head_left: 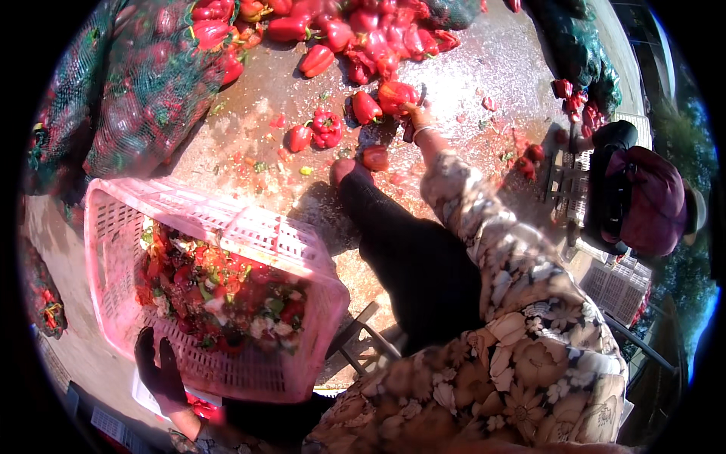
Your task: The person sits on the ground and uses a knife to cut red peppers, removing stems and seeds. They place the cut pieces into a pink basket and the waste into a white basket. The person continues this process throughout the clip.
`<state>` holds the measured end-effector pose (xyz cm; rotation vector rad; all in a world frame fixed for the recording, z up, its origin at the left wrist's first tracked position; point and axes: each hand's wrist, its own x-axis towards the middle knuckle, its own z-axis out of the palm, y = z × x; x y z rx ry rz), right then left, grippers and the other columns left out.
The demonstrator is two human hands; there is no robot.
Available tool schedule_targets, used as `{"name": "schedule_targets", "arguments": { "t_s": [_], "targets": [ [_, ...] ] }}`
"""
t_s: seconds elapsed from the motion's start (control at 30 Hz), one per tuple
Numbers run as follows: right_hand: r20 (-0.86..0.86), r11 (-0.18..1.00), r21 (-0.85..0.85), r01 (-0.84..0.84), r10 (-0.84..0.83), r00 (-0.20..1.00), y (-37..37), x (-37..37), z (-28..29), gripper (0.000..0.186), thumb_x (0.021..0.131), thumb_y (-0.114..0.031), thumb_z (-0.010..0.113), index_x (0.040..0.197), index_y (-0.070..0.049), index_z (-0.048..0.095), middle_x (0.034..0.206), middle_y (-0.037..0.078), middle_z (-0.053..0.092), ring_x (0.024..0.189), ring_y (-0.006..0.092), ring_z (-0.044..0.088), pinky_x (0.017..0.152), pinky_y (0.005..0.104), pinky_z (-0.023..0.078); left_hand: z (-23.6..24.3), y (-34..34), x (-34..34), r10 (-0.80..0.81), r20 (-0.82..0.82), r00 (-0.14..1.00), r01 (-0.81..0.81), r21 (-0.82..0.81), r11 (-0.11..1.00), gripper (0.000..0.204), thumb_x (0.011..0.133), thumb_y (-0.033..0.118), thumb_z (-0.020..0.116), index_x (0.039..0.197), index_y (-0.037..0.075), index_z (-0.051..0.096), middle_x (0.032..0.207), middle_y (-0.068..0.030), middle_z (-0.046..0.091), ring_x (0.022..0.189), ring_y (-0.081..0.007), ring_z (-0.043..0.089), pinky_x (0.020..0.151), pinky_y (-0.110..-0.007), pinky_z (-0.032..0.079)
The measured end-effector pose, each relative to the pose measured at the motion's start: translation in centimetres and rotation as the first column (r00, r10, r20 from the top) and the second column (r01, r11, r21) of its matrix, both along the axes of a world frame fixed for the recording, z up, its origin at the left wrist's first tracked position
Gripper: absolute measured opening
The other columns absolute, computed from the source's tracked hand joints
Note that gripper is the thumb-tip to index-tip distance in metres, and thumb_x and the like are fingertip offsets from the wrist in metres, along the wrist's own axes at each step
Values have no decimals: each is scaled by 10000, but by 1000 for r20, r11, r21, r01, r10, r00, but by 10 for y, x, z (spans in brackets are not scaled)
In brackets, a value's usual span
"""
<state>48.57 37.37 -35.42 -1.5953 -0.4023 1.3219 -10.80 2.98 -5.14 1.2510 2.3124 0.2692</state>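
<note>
At near left, the person's dark-gloved left hand (160,372) shows extended fingers beside a pink, slotted plastic crate (227,218) containing mixed pepper scraps (219,291), while farther right, at the far side, a glossy red, blocky bell pepper (395,97) meets the right hand (418,119), whose grip cannot be determined.

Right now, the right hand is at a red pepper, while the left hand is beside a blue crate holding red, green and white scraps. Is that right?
Not quite: the crate is pink, not blue, as the head view shows. The rest stands: the right hand is at a red pepper, and the left hand is beside the crate holding those scraps.
</note>
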Motion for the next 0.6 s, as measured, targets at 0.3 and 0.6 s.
{"name": "schedule_targets", "arguments": {
  "t_s": [0.3,0.6],
  "targets": [
    [-157,828,132,-546,561,813,-43,-82,138,517,833,-73,625,1302,-125,412,884,77,648,710,161,648,476,238,458,38,18,82,-15,19,1000,9,287,958,540,847,85,658,1347,8,469,1366,-148,502,1247,-270,493,1009,-382,428],
    [-99,181,301,-936,982,158,-152,-270,338,619,816,20,653,1363,-27,366,1108,121,607,856,160,649,663,246,543,68,11,172,-50,-340,939,216,470,856,906,684,364,808,1403,47,357,1428,-251,337,1244,-430,438,981,-471,438]
  ]
}}
